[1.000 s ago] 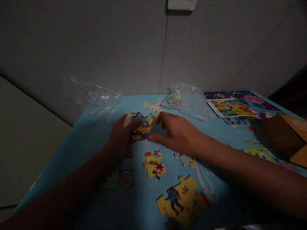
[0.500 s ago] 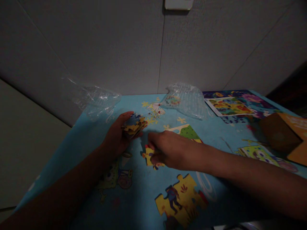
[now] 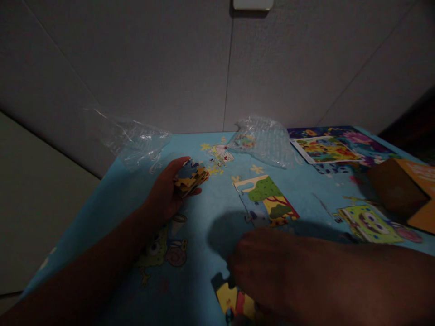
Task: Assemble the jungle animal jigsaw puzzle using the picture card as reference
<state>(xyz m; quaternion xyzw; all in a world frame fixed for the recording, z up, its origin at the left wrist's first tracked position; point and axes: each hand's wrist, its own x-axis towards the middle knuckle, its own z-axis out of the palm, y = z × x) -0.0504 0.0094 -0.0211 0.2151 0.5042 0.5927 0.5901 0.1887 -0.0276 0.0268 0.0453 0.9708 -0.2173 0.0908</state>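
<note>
A thick stack of jigsaw puzzle pieces (image 3: 190,177), blue and yellow on top, rests in my left hand (image 3: 166,188), with the thumb along its far side and fingers beneath. My right hand (image 3: 261,262) is curled low over the near part of the table, its fingertips mostly hidden from view. Under it a yellow puzzle piece (image 3: 227,294) with a red patch shows, and the joined yellow pieces there are largely covered by the hand. Just beyond my right hand lies a joined puzzle section (image 3: 268,197) with a green tree.
Clear plastic bags (image 3: 139,140) lie at the back left, with another bag (image 3: 263,140) at back centre. A picture sheet (image 3: 326,149) is at the back right, near an open orange box (image 3: 401,190). The blue cartoon tablecloth (image 3: 112,208) meets a grey wall.
My right hand has moved toward me with the yellow piece, from beside the stack to over the joined yellow pieces. The tree section is now uncovered. My left hand stays put.
</note>
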